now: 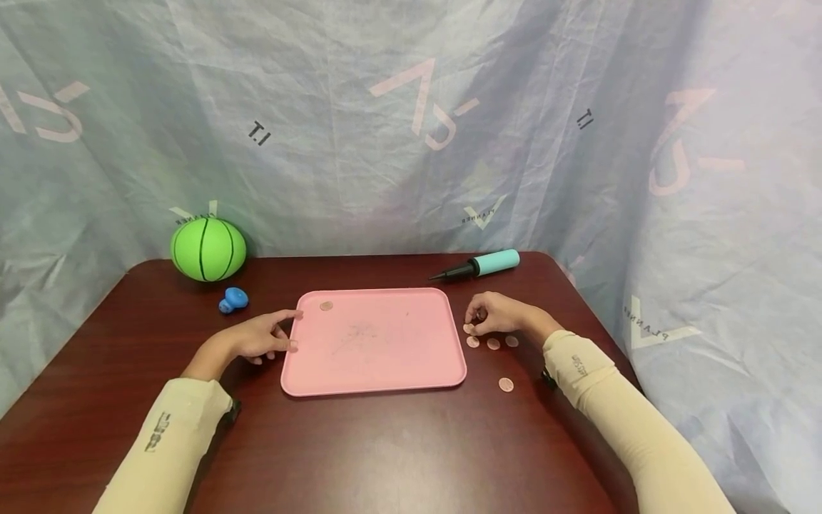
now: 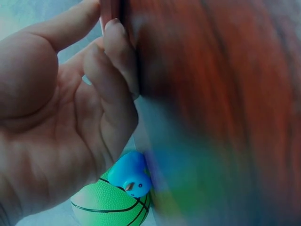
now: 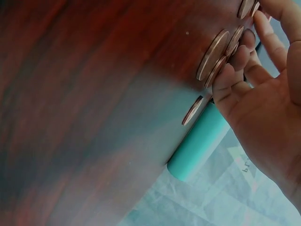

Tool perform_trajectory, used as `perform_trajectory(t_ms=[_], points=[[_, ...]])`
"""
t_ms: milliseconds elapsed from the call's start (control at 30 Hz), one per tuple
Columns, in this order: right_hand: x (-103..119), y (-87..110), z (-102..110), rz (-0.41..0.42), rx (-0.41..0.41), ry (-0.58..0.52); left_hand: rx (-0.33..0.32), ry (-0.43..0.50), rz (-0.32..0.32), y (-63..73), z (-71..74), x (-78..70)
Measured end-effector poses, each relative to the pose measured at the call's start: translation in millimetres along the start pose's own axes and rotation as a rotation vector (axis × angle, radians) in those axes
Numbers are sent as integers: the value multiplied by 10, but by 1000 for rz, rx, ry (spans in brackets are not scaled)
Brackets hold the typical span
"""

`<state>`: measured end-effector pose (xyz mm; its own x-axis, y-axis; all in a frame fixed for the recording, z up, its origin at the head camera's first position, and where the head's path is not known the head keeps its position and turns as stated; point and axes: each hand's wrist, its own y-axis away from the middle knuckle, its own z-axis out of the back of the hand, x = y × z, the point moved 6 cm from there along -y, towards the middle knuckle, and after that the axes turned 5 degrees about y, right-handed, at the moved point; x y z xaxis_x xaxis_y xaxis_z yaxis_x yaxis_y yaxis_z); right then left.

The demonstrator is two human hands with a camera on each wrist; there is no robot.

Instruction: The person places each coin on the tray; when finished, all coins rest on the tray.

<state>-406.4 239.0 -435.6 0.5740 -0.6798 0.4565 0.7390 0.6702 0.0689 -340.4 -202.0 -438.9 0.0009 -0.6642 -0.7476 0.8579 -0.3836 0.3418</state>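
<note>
A pink tray (image 1: 372,378) lies on the table with one copper-coloured coin (image 1: 326,305) near its far left corner. My left hand (image 1: 260,337) holds the tray's left rim, index finger and thumb on the edge, other fingers bent beneath. In the left wrist view a fingertip (image 2: 115,28) meets the tray's edge. Just off the tray's right side, my right hand (image 1: 499,313) pinches a coin (image 1: 468,328) between thumb and fingers. Several more coins (image 1: 493,344) lie beside and below that hand. One coin (image 1: 506,385) sits apart, closer to me.
A green ball (image 1: 208,250) stands at the back left, with a blue toy duck (image 1: 235,298) in front of it. A turquoise and black hand pump (image 1: 494,262) lies behind the tray at the right. A printed curtain (image 1: 359,171) hangs behind the table (image 1: 411,457).
</note>
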Motion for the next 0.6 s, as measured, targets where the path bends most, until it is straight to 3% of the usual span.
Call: perform_trajectory(t_ms=[333,600], points=[[0,-9,-5,-17,-12,69,-5,-13,5,-7,-3,16],[39,-43,-14,-2,-22,15,-16,-15,16,-6,2,22]])
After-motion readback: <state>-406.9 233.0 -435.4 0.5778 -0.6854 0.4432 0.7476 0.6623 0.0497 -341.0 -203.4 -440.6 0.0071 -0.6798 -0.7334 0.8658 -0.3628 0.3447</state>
